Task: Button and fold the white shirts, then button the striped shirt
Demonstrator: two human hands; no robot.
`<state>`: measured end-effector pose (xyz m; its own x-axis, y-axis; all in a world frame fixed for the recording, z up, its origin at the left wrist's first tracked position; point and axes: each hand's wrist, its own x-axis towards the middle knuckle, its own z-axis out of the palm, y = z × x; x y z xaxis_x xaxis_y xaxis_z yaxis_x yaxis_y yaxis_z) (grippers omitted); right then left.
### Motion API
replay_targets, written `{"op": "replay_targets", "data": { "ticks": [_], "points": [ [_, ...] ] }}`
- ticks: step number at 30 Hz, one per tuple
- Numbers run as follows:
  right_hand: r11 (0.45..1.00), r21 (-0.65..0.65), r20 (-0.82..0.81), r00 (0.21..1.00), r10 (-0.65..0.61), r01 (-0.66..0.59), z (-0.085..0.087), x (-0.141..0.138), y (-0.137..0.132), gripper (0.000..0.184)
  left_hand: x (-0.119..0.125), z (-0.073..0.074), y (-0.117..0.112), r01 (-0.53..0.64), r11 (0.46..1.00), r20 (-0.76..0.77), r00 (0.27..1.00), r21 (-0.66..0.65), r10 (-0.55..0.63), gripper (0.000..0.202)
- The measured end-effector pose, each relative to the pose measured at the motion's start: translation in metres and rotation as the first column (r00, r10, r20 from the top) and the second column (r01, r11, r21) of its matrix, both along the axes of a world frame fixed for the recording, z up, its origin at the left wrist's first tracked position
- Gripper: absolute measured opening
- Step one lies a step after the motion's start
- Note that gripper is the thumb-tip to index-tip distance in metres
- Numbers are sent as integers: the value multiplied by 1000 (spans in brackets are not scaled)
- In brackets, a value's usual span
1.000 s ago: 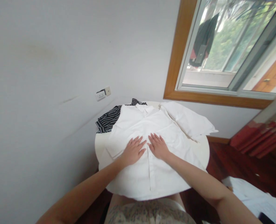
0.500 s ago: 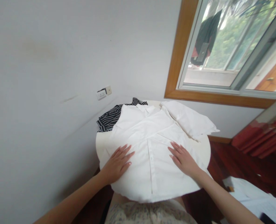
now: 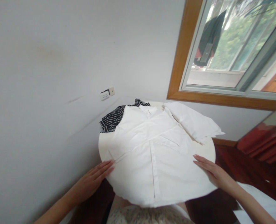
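Observation:
A white button-up shirt (image 3: 138, 168) lies spread front side up on a round cream table (image 3: 103, 146), collar at the far end. Its hem hangs over the near edge, and a few creases cross the chest. My left hand (image 3: 94, 179) is at the shirt's left edge, fingers stretched out and fingertips touching the cloth. At the right edge is my right hand (image 3: 210, 171), its fingers straight and resting against the fabric. Neither hand grips anything. A black-and-white striped garment (image 3: 113, 119) lies at the far left, partly under the shirt.
A folded white cloth piece (image 3: 191, 119) lies at the table's far right. Behind are a wall with a socket (image 3: 104, 95) and a wood-framed window (image 3: 222, 100). A red curtain (image 3: 264, 140) hangs at right; white material (image 3: 266, 199) lies low at right.
My hands have slid apart from the shirt's middle to its left and right edges and come nearer to me. The creases on the chest have shifted slightly.

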<state>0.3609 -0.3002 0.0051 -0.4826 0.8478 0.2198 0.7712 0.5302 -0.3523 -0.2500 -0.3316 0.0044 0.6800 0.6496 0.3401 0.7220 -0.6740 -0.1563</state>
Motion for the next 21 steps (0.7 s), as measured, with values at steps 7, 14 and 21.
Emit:
{"op": "replay_targets", "data": {
  "ticks": [7,14,21],
  "points": [
    [998,2,167,984,56,-57,7,31,-6,62,-8,-18,7,34,992,-42,999,125,-29,61],
    [997,44,237,970,48,-60,-2,35,-20,68,-8,-14,5,53,995,-52,997,86,-49,58],
    [999,-44,-51,999,-6,4,8,31,-29,37,4,7,1,45,998,71,997,-37,-42,49]
  ]
}}
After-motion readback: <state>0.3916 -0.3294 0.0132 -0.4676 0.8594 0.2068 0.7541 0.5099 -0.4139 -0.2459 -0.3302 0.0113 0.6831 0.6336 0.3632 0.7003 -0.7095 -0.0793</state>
